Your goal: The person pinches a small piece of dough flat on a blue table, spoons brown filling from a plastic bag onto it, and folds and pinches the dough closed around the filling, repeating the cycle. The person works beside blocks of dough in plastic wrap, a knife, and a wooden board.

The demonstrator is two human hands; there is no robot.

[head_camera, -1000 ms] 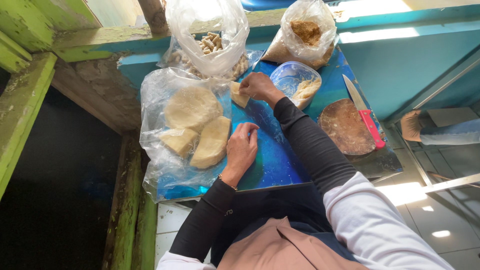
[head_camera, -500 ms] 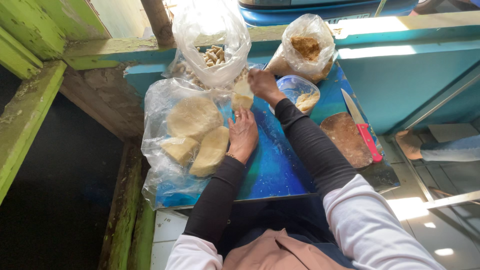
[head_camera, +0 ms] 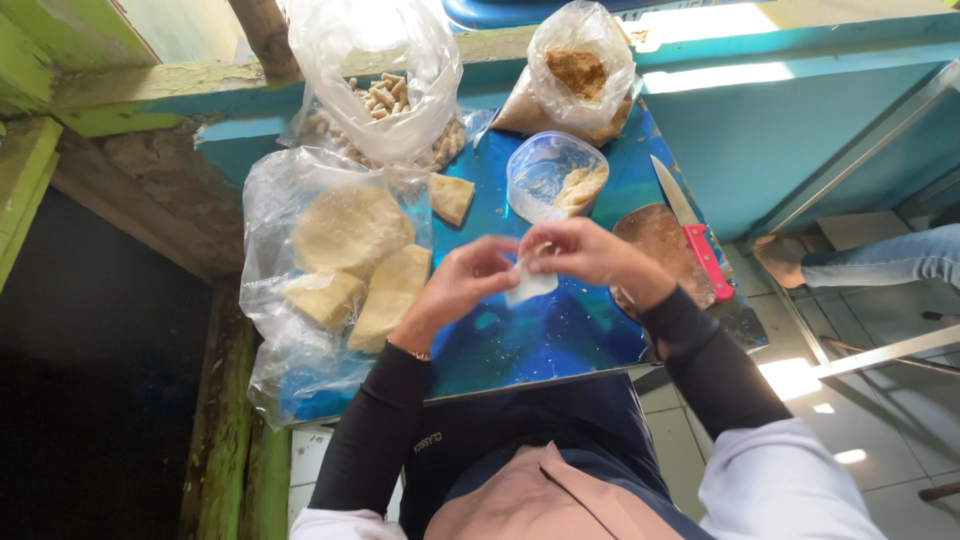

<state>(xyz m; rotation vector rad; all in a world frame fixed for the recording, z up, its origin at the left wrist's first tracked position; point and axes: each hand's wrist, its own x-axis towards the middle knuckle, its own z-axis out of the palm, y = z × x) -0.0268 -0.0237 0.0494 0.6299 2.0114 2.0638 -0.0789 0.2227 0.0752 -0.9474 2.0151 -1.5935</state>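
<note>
Head view: 2 hands (head_camera: 530, 272), 1 wrapper (head_camera: 531, 284).

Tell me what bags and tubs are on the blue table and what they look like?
Big clear bag: left side, crumpled, holding pale flat wedges.
Open clear bag: back left, upright, holding small tan pieces.
Knotted clear bag: back middle, holding brown crumbs.
Round clear tub: in front of the knotted bag, some pale filling inside.
Small clear wrapper: between left hand and right hand.
</note>
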